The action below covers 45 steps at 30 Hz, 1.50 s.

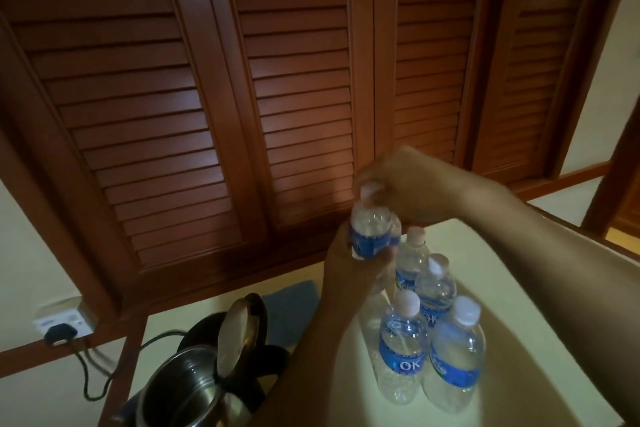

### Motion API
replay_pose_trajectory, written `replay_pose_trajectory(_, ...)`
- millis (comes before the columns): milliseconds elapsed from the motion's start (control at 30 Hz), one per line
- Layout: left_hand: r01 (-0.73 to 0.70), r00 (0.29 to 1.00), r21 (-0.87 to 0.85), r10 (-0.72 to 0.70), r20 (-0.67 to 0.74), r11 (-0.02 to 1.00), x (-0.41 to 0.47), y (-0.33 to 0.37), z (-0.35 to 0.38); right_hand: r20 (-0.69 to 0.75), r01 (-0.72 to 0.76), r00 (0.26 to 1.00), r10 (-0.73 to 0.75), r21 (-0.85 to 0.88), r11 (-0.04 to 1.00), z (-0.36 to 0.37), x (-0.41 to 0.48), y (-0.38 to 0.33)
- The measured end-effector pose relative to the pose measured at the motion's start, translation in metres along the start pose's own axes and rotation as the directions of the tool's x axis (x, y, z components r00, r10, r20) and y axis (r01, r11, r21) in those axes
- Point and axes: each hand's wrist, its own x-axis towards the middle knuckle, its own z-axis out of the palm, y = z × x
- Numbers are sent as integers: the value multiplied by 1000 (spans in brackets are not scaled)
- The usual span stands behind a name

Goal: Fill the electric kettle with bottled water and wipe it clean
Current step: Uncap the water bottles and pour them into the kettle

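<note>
Although my head view is dim and soft with blur, I can make out most of it. My left hand (pixel 349 274) is wrapped around the lower body of a small clear plastic water bottle with a blue label (pixel 372 230), held up off the table, and my palm hides the bottle's base. My right hand (pixel 401 187) is curled down over its white cap (pixel 370 191); the fingers cover most of the cap, so I cannot tell whether it is loosened.

Below, at the bottom edge, the round stainless-steel electric kettle (pixel 180 392) stands with its hinged lid (pixel 233 336) tipped upright and its shiny inside showing; its lower body is cut off by the frame and my left forearm crosses in front of its dark handle. Whether any water is inside I cannot tell.

Four more clear ribbed bottles with white caps and blue labels (pixel 403 350) stand clustered on the pale cream table (pixel 519 288), just right of my left forearm. A folded blue cloth (pixel 292 302) lies flat behind the kettle, partly hidden by it. A dark green cord (pixel 86 374) trails from a black plug in a white wall socket (pixel 64 322). Brown wooden louvred doors (pixel 294 80) fill the background.
</note>
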Motion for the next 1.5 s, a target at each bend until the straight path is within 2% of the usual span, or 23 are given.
replay_pose_trajectory(100, -129, 991, -39, 128, -25, 991, -2, 59, -9, -163, 5, 987, -9, -25, 1000, -53, -10, -20)
replay_pose_trajectory(167, -252, 967, 13, 252, -32, 968, -8, 103, -17, -258, 36, 966, -19, 61, 997, -86, -21, -36)
replay_pose_trajectory(267, -357, 933, 102, 360, -18, 929, -19, 157, -40, -397, 118, 917, -40, 175, 977, -117, -34, -59)
replay_pose_trajectory(433, -497, 843, 335, 537, -32, 800, -48, 208, -92, -554, 263, 827, -95, 233, 936, -129, -41, -100)
replay_pose_trajectory(533, -463, 796, 643, 606, -2, 610, -64, 217, -126, -557, 242, 822, -114, 161, 957, -119, -35, -119)
replay_pose_trajectory(600, -371, 814, 774, 581, 5, 512, -74, 218, -149, -512, 227, 849, -134, 124, 966, -110, -29, -132)
replay_pose_trajectory(667, -312, 845, 805, 534, -7, 505, -84, 215, -174, -461, 270, 866, -192, 109, 957, -99, -22, -145)
replay_pose_trajectory(733, -263, 881, 830, 473, -1, 492, -96, 210, -198, -449, 368, 849, -278, 126, 921, -86, -14, -157)
replay_pose_trajectory(900, -173, 953, 745, 302, -40, 645, -131, 199, -243, -373, 546, 821, -433, 289, 786, -61, 2, -180)
replay_pose_trajectory(1033, -118, 974, 650, 214, -69, 751, -151, 187, -257, -289, 588, 800, -526, 202, 783, -59, 20, -196)
replay_pose_trajectory(1100, -88, 978, 581, 181, -104, 809, -159, 179, -258, -212, 590, 807, -551, 236, 773, -62, 19, -211)
replay_pose_trajectory(1267, -43, 974, 537, 155, -165, 842, -165, 160, -259, -118, 566, 824, -553, 190, 802, -65, 18, -234)
replay_pose_trajectory(1367, -24, 973, 512, 136, -184, 859, -166, 154, -262, -97, 594, 804, -586, 172, 786, -63, 25, -234)
replay_pose_trajectory(1500, -15, 970, 501, 134, -203, 865, -168, 150, -264, 11, 572, 796, -605, 313, 758, -66, 25, -231)
